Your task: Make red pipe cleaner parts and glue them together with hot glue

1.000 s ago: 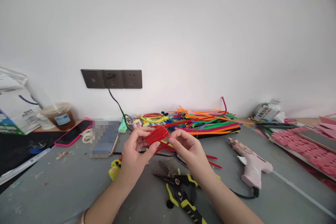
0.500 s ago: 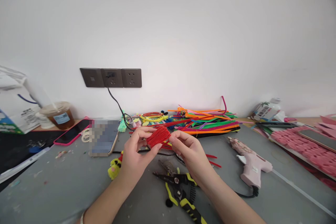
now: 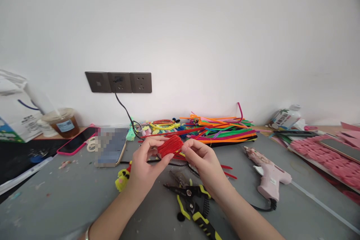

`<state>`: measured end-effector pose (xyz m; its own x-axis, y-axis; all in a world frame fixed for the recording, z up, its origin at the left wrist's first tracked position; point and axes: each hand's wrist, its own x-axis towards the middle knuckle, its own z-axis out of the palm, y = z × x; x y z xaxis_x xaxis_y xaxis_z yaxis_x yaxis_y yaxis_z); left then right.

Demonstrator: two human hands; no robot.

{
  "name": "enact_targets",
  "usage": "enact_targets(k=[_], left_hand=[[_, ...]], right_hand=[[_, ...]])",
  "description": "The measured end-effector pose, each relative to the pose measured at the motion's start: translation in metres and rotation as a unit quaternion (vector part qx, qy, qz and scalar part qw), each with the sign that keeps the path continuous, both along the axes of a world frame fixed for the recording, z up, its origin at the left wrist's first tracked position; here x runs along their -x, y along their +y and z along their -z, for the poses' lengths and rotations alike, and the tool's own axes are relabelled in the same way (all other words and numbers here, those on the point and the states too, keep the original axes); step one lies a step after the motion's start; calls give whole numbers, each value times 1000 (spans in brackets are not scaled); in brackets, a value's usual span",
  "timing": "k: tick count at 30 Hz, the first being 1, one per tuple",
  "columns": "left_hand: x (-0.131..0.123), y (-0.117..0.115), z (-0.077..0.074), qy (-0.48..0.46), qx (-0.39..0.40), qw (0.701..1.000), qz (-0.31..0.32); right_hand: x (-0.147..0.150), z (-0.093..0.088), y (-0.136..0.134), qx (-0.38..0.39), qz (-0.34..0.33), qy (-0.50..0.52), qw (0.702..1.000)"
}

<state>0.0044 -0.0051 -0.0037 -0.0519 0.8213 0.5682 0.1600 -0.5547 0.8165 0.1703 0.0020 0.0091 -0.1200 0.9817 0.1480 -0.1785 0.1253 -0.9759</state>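
Note:
My left hand pinches a flat red piece made of pipe cleaners, its rows lying side by side. At the right end of this piece, my right hand has thumb and forefinger pressed together on its edge. A bit of yellow shows between the piece and the right fingertips; what exactly they grip there is hidden. Below the hands lie black-and-yellow pliers. A yellow fuzzy figure sits left of my left wrist, partly covered by it. Loose red pipe cleaner ends stick out beyond my right hand.
Colourful pipe cleaners are heaped along the wall. A pink glue gun with its cord rests at right, near pink braided pieces. Phones, a tape roll and a drink cup stand at left.
Almost nothing differs. The red piece has tilted very slightly between my fingers, and a little more yellow shows beside the right fingertips.

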Motion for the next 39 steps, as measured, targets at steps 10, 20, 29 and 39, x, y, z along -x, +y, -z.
enact_targets(k=[10,20,29,39], left_hand=[[1,0,0,-10,31,999,-1],[2,1,3,-4,26,1000,-2],[2,1,1,0,22,1000,2],[2,2,1,-4,10,1000,8]], right_hand=[[-1,1,0,-5,-3,-4,1000],[-1,2,0,6,-7,-16,1000],[-1,2,0,2,-14,-17,1000],[0,3,2,5,-20,-23,1000]])
